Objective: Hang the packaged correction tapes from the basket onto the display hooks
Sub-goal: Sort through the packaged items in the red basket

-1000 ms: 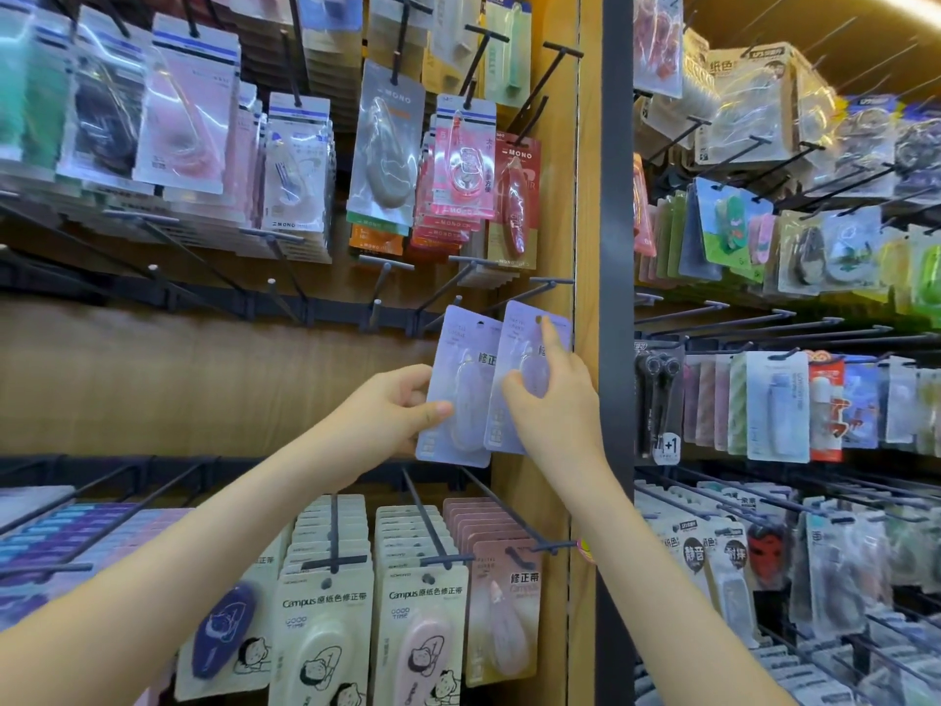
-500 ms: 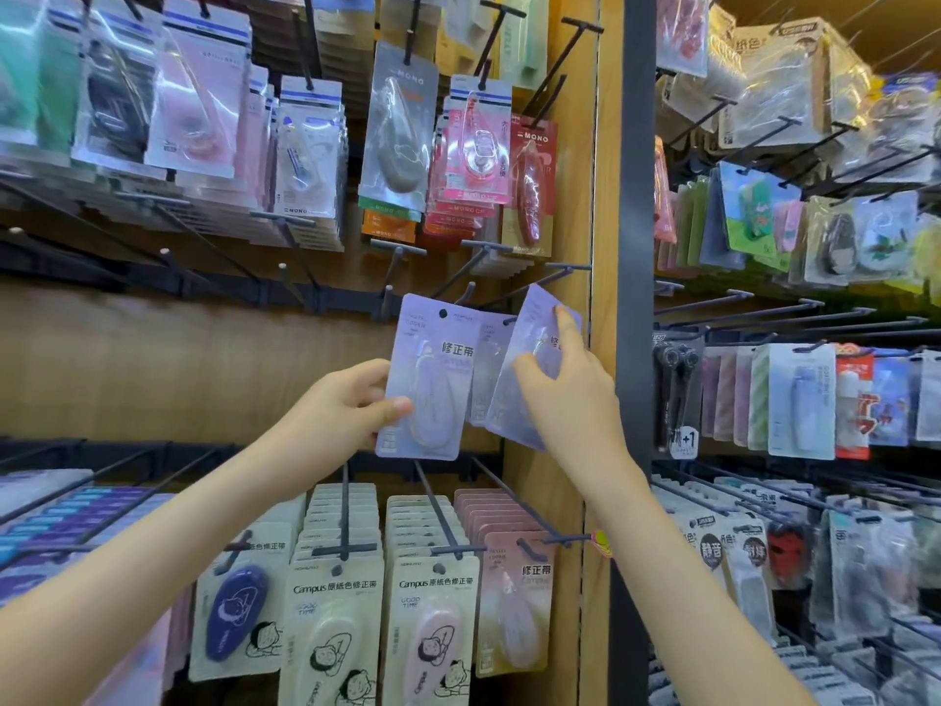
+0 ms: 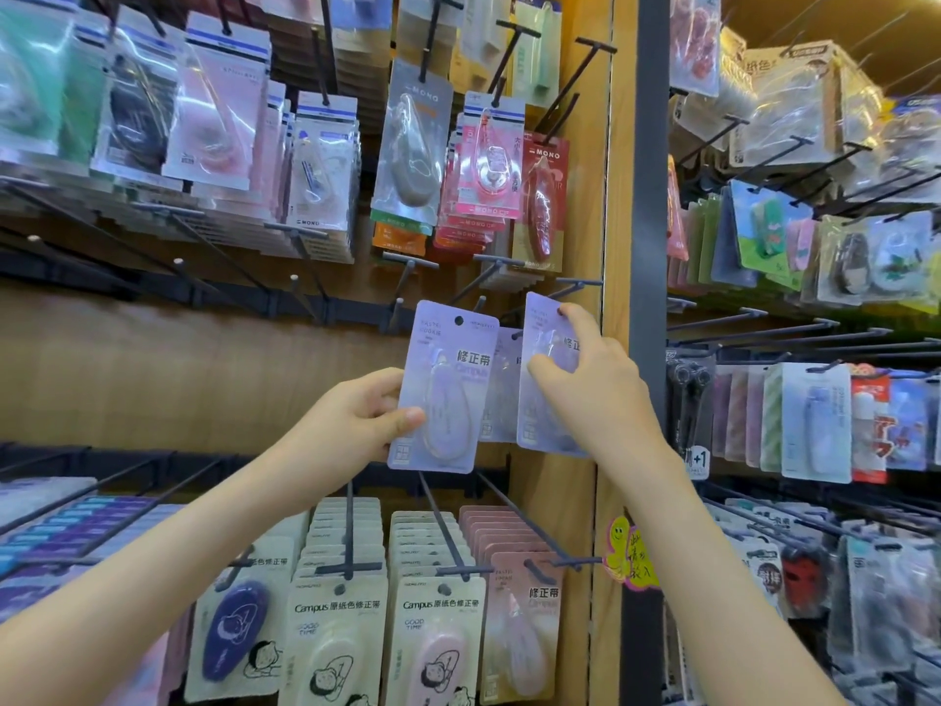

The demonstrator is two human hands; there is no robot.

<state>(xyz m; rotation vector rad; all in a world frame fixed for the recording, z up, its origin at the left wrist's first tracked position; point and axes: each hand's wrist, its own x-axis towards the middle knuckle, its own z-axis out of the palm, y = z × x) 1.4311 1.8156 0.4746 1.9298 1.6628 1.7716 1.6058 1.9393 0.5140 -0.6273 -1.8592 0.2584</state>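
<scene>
A wooden wall fills the left and middle of the view, bounded on its right by a dark post. Beyond the post a second rack carries mixed packs. High on the wall hang MONO packs. At the bottom is a row of Campus packs with a pink pack at its right end.

Both arms reach up from below into the bare band between those rows. The left hand pinches the left pack, a lilac correction tape, at its lower left edge, thumb on the front and fingers behind. That pack stands nearly upright in front of the wall, with its hang hole free of any hook.

The right hand holds the right pack, also lilac, just left of the post. The thumb lies on its front and the index finger reaches up to its top edge, covering the hole there. Whether this pack sits on a hook cannot be told.

Between the two, partly hidden behind them, is a middle pack of the same lilac, overlapped on both sides. What bears it cannot be seen.

Bare hooks jut out just above the three packs. A yellow smiley tag sticks to the wall's edge below the right forearm.
</scene>
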